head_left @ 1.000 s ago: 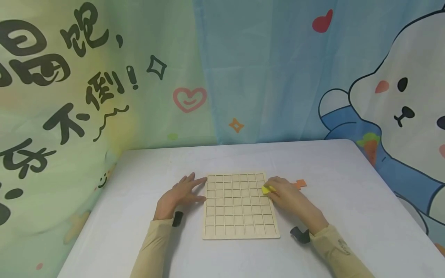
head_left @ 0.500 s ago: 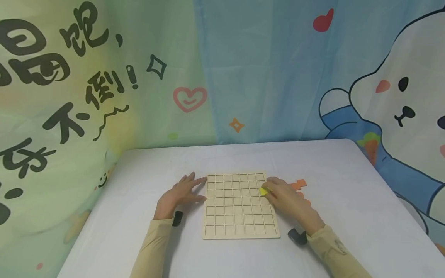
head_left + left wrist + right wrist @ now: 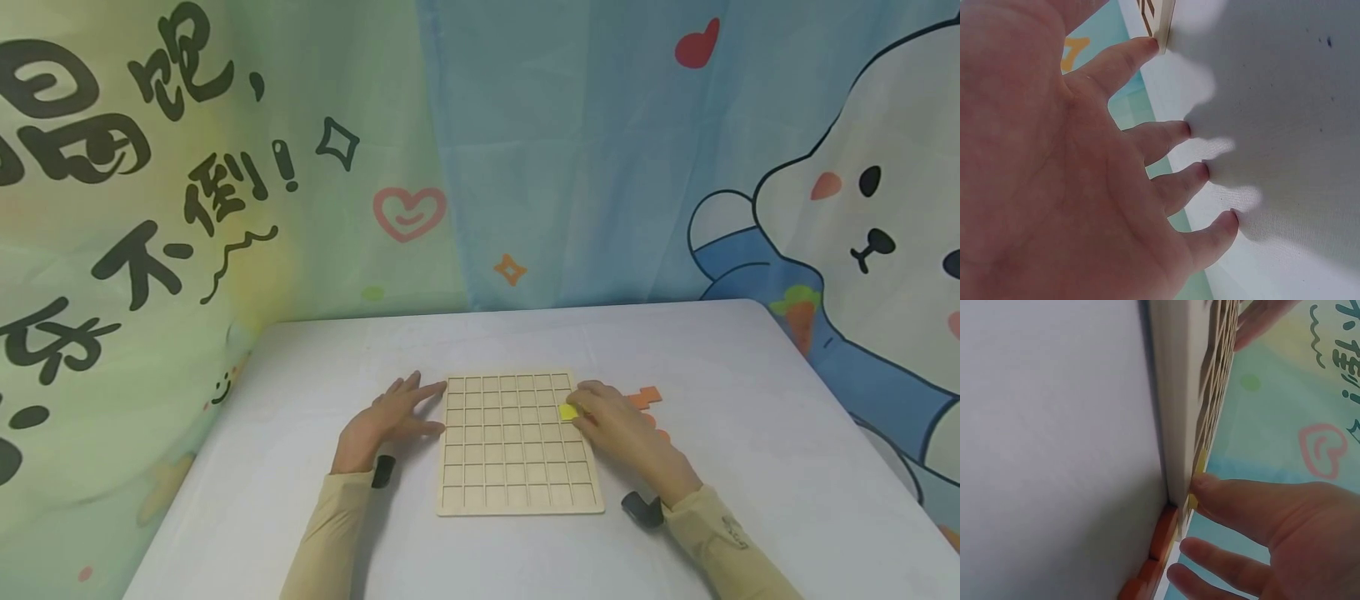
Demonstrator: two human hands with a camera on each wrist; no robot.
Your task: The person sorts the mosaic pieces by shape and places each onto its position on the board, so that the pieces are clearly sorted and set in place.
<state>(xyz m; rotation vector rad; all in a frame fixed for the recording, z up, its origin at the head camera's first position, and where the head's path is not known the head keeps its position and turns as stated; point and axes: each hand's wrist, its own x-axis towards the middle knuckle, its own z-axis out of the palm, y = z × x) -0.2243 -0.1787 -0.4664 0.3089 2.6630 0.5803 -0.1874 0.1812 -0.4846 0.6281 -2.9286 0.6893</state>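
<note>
A pale wooden grid board [image 3: 495,458] lies flat on the white table. My left hand [image 3: 386,421] is spread at its left side. In the left wrist view one fingertip touches the board's edge, while the other visible fingertips rest on the tabletop. Over the board's right edge, my right hand [image 3: 622,429] holds a yellow piece [image 3: 567,412] at the grid's right columns. The right wrist view shows the thumb [image 3: 1204,486] against that piece; the hand hides the rest of it.
Orange pieces [image 3: 650,395] lie on the table just right of the board, partly covered by my right hand. In the right wrist view, orange pieces [image 3: 1163,531] sit close against the board's side. A printed curtain [image 3: 517,150] hangs behind the table.
My right hand has shifted slightly left with the yellow piece, which now looks flatter against the grid. More orange pieces show beside the hand. The left hand has stayed in place.
</note>
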